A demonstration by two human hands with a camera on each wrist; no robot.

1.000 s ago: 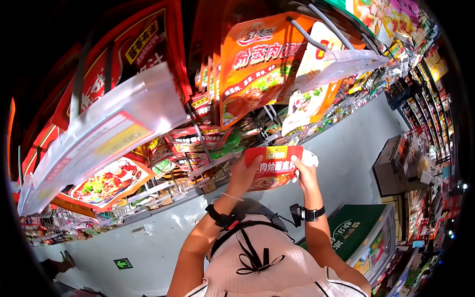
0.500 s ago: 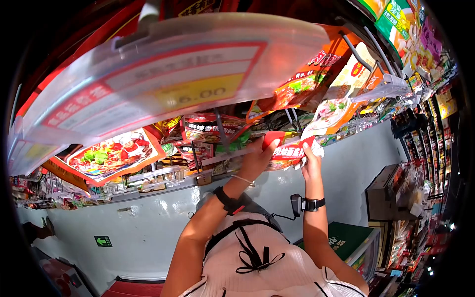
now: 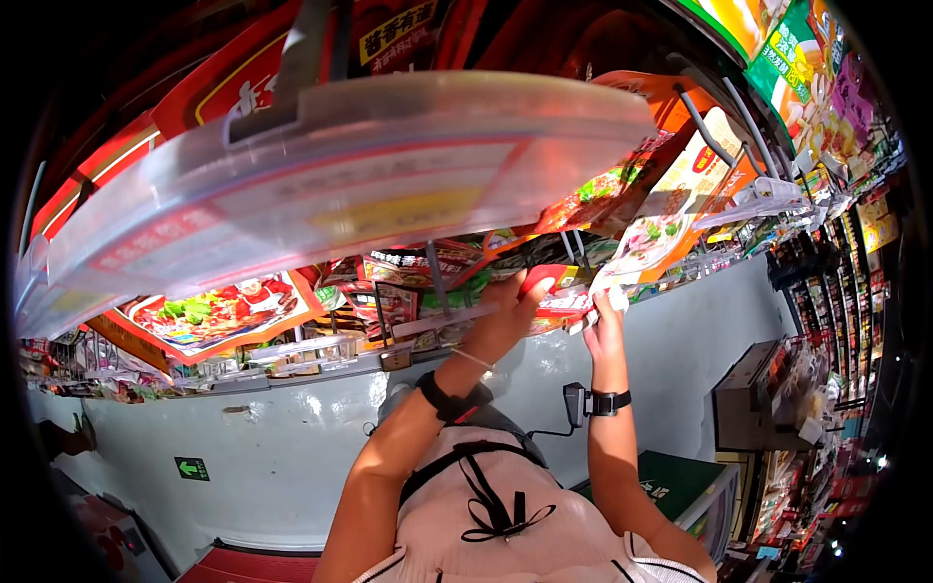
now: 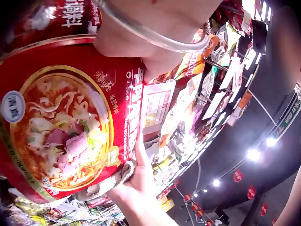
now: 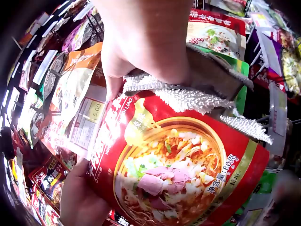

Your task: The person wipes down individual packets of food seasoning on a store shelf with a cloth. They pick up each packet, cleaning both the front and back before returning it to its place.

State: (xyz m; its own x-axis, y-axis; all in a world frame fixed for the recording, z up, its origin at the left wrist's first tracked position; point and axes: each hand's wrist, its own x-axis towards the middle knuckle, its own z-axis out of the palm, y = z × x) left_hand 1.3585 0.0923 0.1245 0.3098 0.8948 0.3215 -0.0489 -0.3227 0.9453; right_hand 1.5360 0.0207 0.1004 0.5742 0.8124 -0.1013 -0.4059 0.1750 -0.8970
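Note:
Both hands hold a red seasoning packet [image 3: 562, 305] with a noodle bowl printed on its front, close under the hanging packets. My left hand [image 3: 504, 316] grips its left edge, thumb on the front. At the opposite edge, my right hand [image 3: 604, 330] pinches the packet and also holds a grey-white cloth [image 5: 193, 100] bunched against its edge. In the right wrist view, the printed bowl [image 5: 171, 172] faces the camera, and the left hand [image 5: 82, 197] shows at the lower left. The left wrist view shows the cloth [image 4: 110, 181] along the packet's edge below the right hand [image 4: 136, 186].
A large clear price-tag holder [image 3: 389, 185] juts out in front of the hands. Orange and white packets [image 3: 671, 209] hang on metal hooks to the right. Below are the grey floor [image 3: 292, 437], a green-topped freezer [image 3: 671, 483] and a dark box [image 3: 763, 394].
The hands and packet have risen toward the shelf and shifted right in the head view. The view has swung, so the price-tag holder looms larger. Less of the packet's front shows now.

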